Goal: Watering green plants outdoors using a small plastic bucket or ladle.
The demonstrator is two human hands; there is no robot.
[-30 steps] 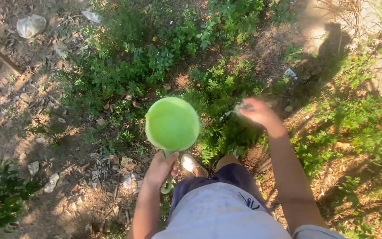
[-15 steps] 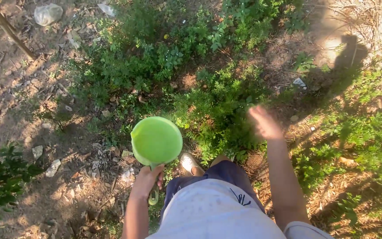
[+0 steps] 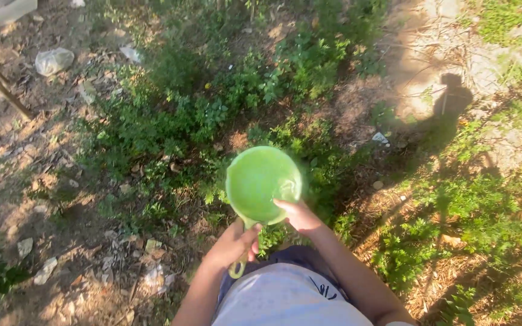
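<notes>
Our left hand (image 3: pixel 232 244) clenched on the handle of the green plastic scoop bowl (image 3: pixel 263 183) | our right hand (image 3: pixel 299 215) loose, fingertips on its rim | bowl held over leafy green plants (image 3: pixel 170 121) | bare soil (image 3: pixel 7 151) left, littered with stones (image 3: pixel 54 60).

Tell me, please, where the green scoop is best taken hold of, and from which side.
Probably by the handle, from the near side. The green scoop has a round, open bowl facing up, and its short handle points back toward the person. The left hand already wraps that handle from below the bowl, while the right hand steadies the near rim.
</notes>
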